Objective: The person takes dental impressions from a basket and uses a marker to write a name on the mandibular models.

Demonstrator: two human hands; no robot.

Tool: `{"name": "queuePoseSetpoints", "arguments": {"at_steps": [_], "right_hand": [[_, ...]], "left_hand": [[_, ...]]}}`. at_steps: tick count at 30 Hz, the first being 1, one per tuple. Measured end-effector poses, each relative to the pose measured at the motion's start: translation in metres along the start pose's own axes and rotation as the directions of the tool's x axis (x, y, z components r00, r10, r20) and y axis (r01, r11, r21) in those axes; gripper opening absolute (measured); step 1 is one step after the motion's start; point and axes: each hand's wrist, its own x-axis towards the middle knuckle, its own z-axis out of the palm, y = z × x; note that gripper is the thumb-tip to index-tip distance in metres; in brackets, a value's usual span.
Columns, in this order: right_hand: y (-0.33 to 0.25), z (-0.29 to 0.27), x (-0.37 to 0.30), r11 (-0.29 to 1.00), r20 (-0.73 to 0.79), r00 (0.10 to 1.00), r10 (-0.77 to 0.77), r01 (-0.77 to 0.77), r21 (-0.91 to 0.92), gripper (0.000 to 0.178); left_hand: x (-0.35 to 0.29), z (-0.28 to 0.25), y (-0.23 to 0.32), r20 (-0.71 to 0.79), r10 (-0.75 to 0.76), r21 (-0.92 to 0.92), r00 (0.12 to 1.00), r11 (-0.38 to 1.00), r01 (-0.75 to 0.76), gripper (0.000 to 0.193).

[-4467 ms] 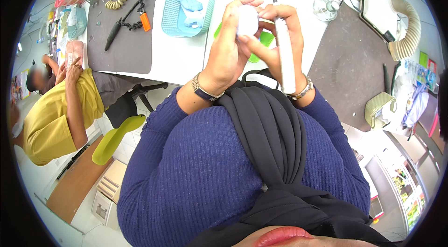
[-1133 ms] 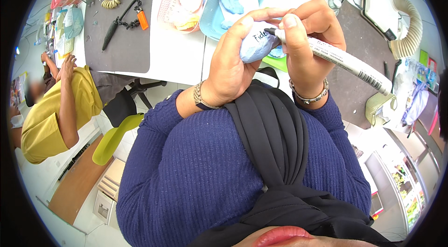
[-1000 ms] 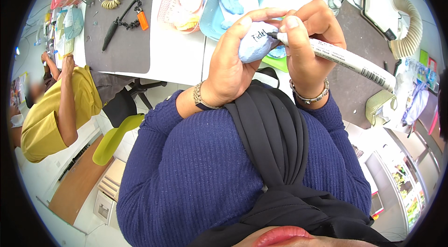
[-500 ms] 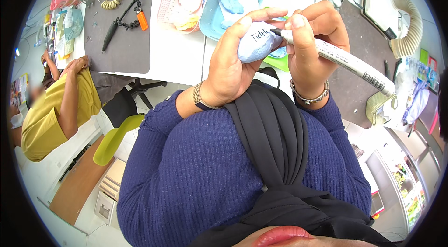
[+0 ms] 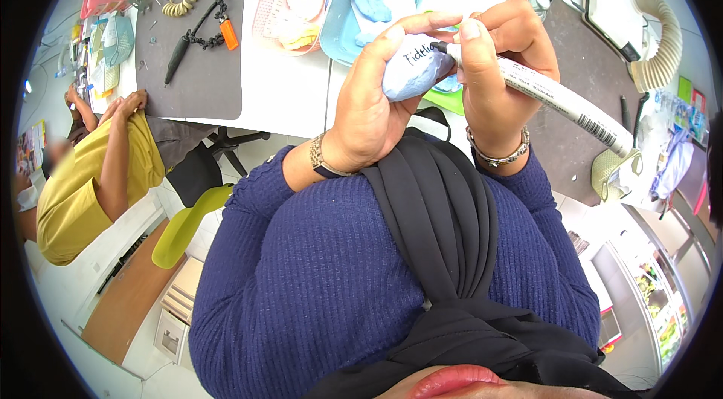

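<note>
My left hand holds a pale blue, plaster-like lump, its thumb and fingers curled around the sides. Black handwriting runs across the whitish upper face. My right hand pinches a white marker pen near its front end, and the pen's long barrel slants down to the right. The black tip rests at or very close to the end of the writing; contact is hard to make out. Beneath both hands, a bright green flat item shows in part, with another bluish piece on it.
Ahead stand a pink basket and a blue basket, both holding lumpy pieces. A dark mat on the left bears a black-corded tool. At right are a ribbed hose and a small mesh basket. A person in yellow sits left.
The handwriting on the pale blue lump has grown longer. The marker has shifted slightly up and to the left with my right hand; my left hand stays nearly still.
</note>
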Motion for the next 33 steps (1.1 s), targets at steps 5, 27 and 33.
{"name": "queuePoseSetpoints", "arguments": {"at_steps": [5, 27, 33], "right_hand": [[0.012, -0.017, -0.005, 0.953, -0.072, 0.984, 0.163, -0.138, 0.271, 0.016], [0.039, -0.124, -0.097, 0.716, -0.290, 0.750, 0.595, -0.658, -0.233, 0.022], [0.063, -0.131, -0.138, 0.667, 0.052, 0.876, 0.479, -0.325, -0.671, 0.025]], "left_hand": [[0.007, -0.010, -0.004, 0.023, -0.014, 0.006, 1.000, 1.000, 0.014, 0.052], [0.037, -0.034, -0.058, 0.299, -0.210, 0.814, 0.931, -0.453, -0.364, 0.033], [0.041, -0.046, -0.076, 0.384, -0.166, 0.711, 0.908, -0.574, -0.406, 0.044]]}}
